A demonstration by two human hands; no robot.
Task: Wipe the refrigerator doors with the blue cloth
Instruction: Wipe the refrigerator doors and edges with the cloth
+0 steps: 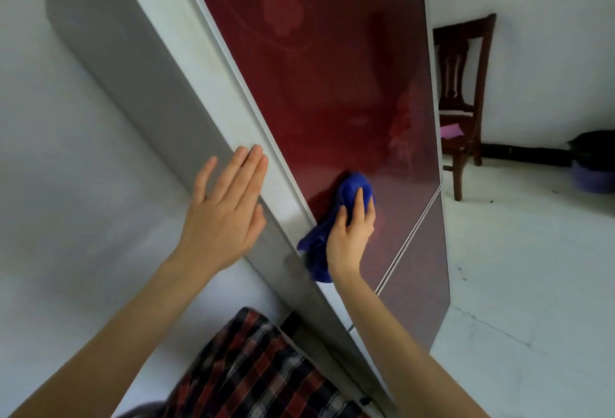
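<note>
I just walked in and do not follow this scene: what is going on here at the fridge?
A person is wiping the dark red refrigerator door with a blue cloth. The right hand holds the bunched cloth against the glossy door, a little above the seam to the lower door. The left hand rests flat, fingers straight, on the grey side panel. A wooden chair stands behind.

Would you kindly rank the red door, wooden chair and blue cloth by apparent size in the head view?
1. red door
2. wooden chair, narrowly, though farther off and partly hidden
3. blue cloth, partly under the right hand
</note>
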